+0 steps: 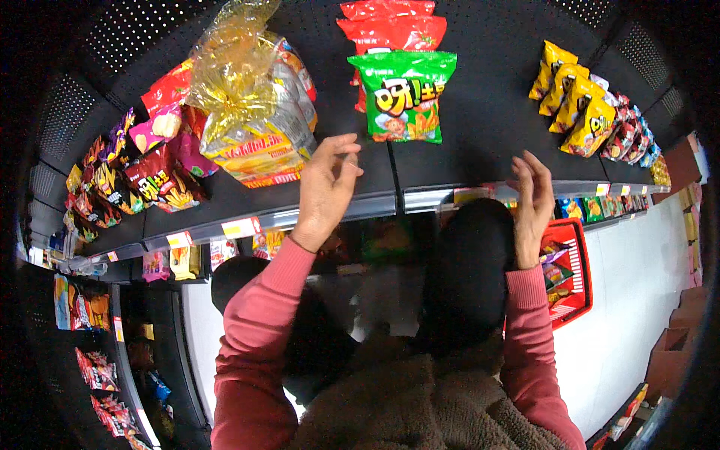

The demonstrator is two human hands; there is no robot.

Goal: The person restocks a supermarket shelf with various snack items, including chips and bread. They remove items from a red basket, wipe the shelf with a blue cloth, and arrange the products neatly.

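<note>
A green snack bag (409, 97) stands upright on the black shelf (480, 112), in front of several red snack bags (390, 34). My left hand (328, 187) hovers over the shelf edge with nothing in it, thumb and fingers apart. It is close to a large yellow gift pack (255, 142) topped with gold film, left of the green bag. My right hand (534, 201) is raised at the shelf's front edge to the right, fingers loosely bent and apart, holding nothing. Neither hand touches the green bag.
Yellow snack bags (581, 105) stand in a row at the right. Assorted bags (154, 169) crowd the left. A red basket (574, 277) with several snack bags sits on the white floor (622, 300). Brown cartons (667, 352) stand at the far right. Lower shelves hold more packets.
</note>
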